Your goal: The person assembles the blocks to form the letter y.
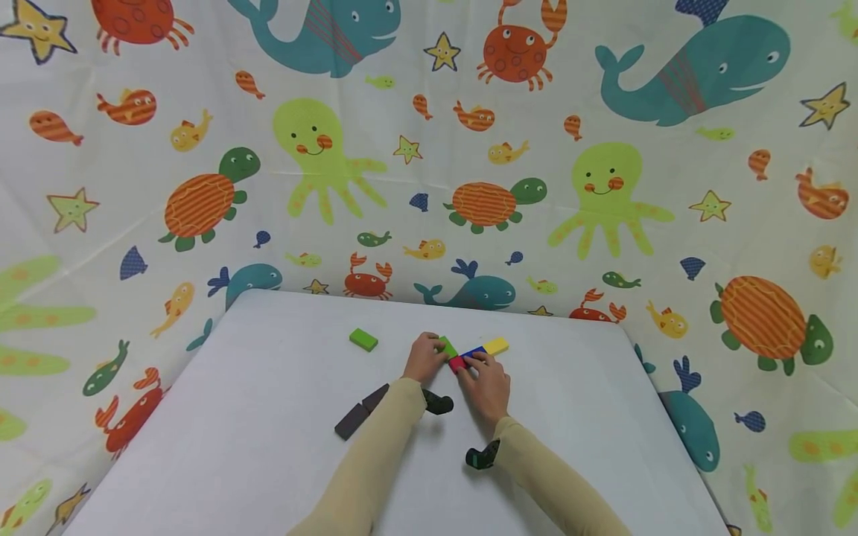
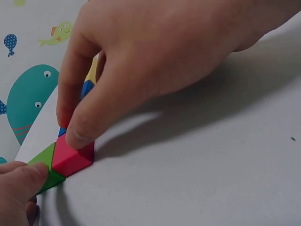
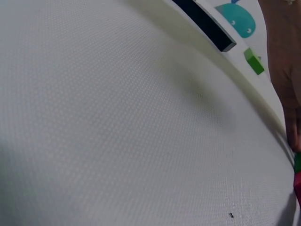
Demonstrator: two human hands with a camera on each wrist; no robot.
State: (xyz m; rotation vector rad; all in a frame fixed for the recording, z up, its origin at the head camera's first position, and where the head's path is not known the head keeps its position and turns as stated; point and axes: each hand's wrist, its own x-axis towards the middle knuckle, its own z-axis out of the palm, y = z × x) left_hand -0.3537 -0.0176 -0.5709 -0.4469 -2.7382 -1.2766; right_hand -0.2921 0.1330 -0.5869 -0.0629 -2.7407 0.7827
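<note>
A green block, a red block, a blue block and a yellow block lie end to end in a bent line on the white table. My left hand pinches the green block, thumb on its near side in the left wrist view. From the other side my right hand grips the red block between thumb and fingers. Red and green meet at their ends. In the left wrist view, the right fingers partly cover the blue block.
Another green block lies apart to the left. Two black blocks stand end to end near the left forearm, which partly covers one. A cloth printed with sea animals hangs behind the white table.
</note>
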